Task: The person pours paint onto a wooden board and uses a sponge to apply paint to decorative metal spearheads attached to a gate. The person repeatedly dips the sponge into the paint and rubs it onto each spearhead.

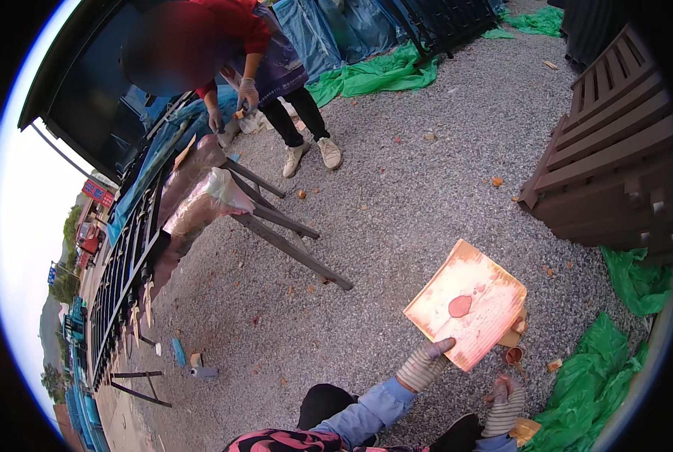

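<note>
My left hand, in a striped glove with bare fingertips, grips the near edge of a flat square board. The board looks like cardboard, stained pink and orange, with a reddish wet puddle near its middle. My right hand, in a matching glove, is low beside the board with its fingers drawn together. What they hold, if anything, I cannot make out. Just beyond its fingertips sits a small cup with reddish contents. Orange-stained scraps show partly behind the board.
Another person in a red top and gloves bends over a black railing on dark supports, partly wrapped in plastic. Brown slatted panels stand at right. Green sheeting lies on the gravel. A bottle lies at left.
</note>
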Demonstrator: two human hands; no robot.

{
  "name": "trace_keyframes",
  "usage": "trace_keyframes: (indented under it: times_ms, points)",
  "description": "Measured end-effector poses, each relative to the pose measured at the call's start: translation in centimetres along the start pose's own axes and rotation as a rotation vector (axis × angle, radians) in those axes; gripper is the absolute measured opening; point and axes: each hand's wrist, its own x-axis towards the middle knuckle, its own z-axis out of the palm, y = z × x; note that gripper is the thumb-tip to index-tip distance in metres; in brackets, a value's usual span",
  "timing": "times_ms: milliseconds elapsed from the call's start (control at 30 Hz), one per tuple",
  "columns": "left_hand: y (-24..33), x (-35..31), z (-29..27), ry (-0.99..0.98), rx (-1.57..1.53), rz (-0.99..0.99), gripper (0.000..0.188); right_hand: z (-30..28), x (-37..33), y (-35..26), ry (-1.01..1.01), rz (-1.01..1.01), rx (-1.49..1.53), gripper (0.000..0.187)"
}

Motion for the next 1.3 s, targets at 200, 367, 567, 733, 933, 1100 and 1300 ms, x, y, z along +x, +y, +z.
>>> trace_keyframes:
  times_ms: [200, 367, 567, 733, 933, 1100, 1300]
  points:
    - [4.4, -8.3, 9.7, 0.094, 0.119, 0.067, 0.058, -0.6, -0.2, 5.0, -0.156, -0.101, -0.402, 0.018]
    - [8.2, -15.5, 16.4, 0.133, 0.119, 0.049, 0.058, -0.3, -6.8, 5.4, -0.509, -0.334, -0.712, 0.014]
    - [10.5, -25.3, 23.3, 0.222, -0.006, 0.257, 0.058, 2.1, -19.4, -14.7, -0.758, 0.077, -0.145, 0.043]
    - [10.3, -32.1, 30.9, 0.345, -0.170, 0.360, 0.052, 2.9, -26.4, -31.9, -0.978, -0.274, -0.055, 0.050]
    - [9.5, -38.5, 32.3, 0.469, -0.259, 0.611, 0.044, 4.3, -32.8, -36.3, -1.285, -0.105, -0.008, 0.048]
    - [10.5, -44.1, 34.5, 0.489, -0.388, 0.587, 0.043, 6.3, -36.2, -34.6, -1.369, 0.255, 0.109, 0.047]
    - [12.0, -49.9, 33.3, 0.521, -0.244, 0.651, 0.045, 8.9, -40.0, -31.1, -1.348, 0.611, 0.196, 0.046]
